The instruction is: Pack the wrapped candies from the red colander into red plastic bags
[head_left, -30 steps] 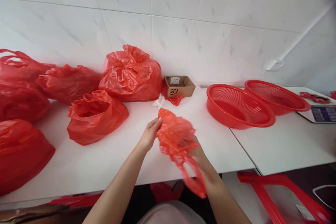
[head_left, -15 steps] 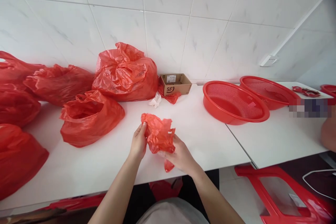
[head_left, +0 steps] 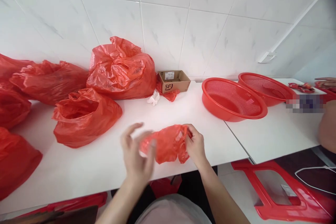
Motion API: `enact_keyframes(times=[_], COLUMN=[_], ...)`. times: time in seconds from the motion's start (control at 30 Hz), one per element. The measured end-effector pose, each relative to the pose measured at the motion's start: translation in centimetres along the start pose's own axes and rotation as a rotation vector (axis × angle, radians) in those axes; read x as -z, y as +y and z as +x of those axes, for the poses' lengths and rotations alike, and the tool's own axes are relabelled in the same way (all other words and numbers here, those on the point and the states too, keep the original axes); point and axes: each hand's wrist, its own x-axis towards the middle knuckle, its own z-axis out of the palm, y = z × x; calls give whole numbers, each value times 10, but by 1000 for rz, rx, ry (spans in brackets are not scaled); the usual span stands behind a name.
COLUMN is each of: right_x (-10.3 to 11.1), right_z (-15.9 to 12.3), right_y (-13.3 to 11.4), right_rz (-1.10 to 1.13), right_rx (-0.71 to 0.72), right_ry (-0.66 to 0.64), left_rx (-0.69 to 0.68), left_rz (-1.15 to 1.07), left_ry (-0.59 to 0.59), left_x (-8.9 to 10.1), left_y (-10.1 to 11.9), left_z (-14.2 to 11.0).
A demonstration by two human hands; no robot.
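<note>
A small, crumpled red plastic bag [head_left: 168, 143] hangs just over the front part of the white table. My right hand [head_left: 195, 144] pinches it at its right end. At the bag's left end my left hand [head_left: 138, 150] is apart from it or only brushing it, its fingers spread and blurred by motion. Past my left hand sits a larger red plastic bag [head_left: 88, 119] with its mouth gaping; what lies inside is hidden.
Several full red bags, one big and knotted [head_left: 122, 70], stand left and back. A cardboard box [head_left: 174, 82] and crumpled tissue [head_left: 153, 97] lie near the wall. Two red perforated baskets [head_left: 233, 99] stand right. Another person's arm [head_left: 327, 122] shows far right, above a red stool [head_left: 278, 185].
My left hand has let go of the small bag and opened its fingers. The bag is now stretched out sideways from my right hand, which has moved right and slightly up.
</note>
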Motion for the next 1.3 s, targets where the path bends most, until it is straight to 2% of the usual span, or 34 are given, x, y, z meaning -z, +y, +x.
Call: enact_keyframes(times=[0.03,0.07,0.13,0.2,0.23,0.3,0.37,0.43,0.5,0.6,0.67,0.73,0.83,0.9,1.0,1.07,1.1,1.2,1.3], right_x=[-5,-9,-12,-8,-4,7,20,31,40,53,59,59,44,29,19,25,31,48,54], right_z=[-2,-4,-7,-8,-8,-8,-5,1,13,32,35,25,-3,-13,6,32,45,70,72], right_y=[-5,-9,-16,-20,-21,-23,-22,-18,-10,2,-3,-22,-59,-71,-55,-32,-21,-3,-12], right_rz=[-6,-6,9,60,101,184,218,171,29,-319,-463,-457,-288,-235,-477,-675,-713,-675,-494], right_rx=[-4,-9,-2,17,19,2,-21,-29,-40,-118,-106,62,400,468,339,161,110,47,79], right_ry=[-21,-45,-81,-109,-124,-165,-212,-239,-202,-110,-142,-183,-226,-388,-614,-742,-787,-871,-864], left_rx=[-129,-185,-159,-93,-76,-70,30,177,274,329,376,430,497,527,621,737,803,948,995], left_rz=[50,111,270,430,502,603,647,589,493,377,310,247,154,101,-80,-298,-412,-621,-679], left_ry=[-110,-218,-335,-345,-310,-282,-321,-371,-424,-478,-485,-489,-506,-522,-620,-703,-708,-552,-411], left_x=[-7,-14,-26,-28,-26,-13,5,22,32,34,28,21,12,9,17,28,33,43,39], left_y=[19,32,39,22,6,-27,-55,-71,-76,-70,-63,-54,-40,-31,-26,-30,-35,-55,-68], left_z=[-9,-17,-25,-21,-15,3,20,31,33,25,18,13,10,12,20,27,29,32,26])
